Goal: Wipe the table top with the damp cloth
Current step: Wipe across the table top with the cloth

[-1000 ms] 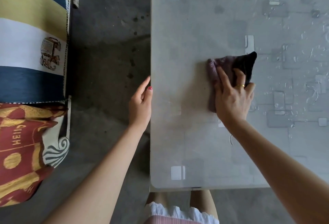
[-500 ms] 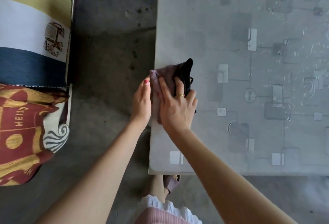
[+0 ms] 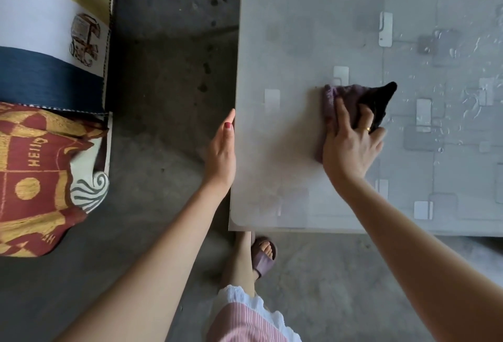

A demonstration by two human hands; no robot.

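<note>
A grey table top (image 3: 313, 28) with a pattern of pale squares fills the right of the head view. On it lies a dark purple cloth (image 3: 353, 96), folded, with a black corner pointing right. My right hand (image 3: 351, 140) presses flat on the cloth, fingers spread and mostly straight, a ring on one finger. My left hand (image 3: 221, 151) rests flat against the table's left edge with straight fingers and holds nothing. Water streaks and droplets glisten on the table to the right of the cloth.
A sofa or bench with striped fabric (image 3: 49, 37) and a red-and-gold cushion (image 3: 35, 178) stands at the left. A strip of concrete floor (image 3: 168, 96) runs between it and the table. My foot in a sandal (image 3: 262, 254) shows below the table's near edge.
My right hand has slid the cloth from the table's left edge back to the right. My left hand has stayed at the table's left edge.
</note>
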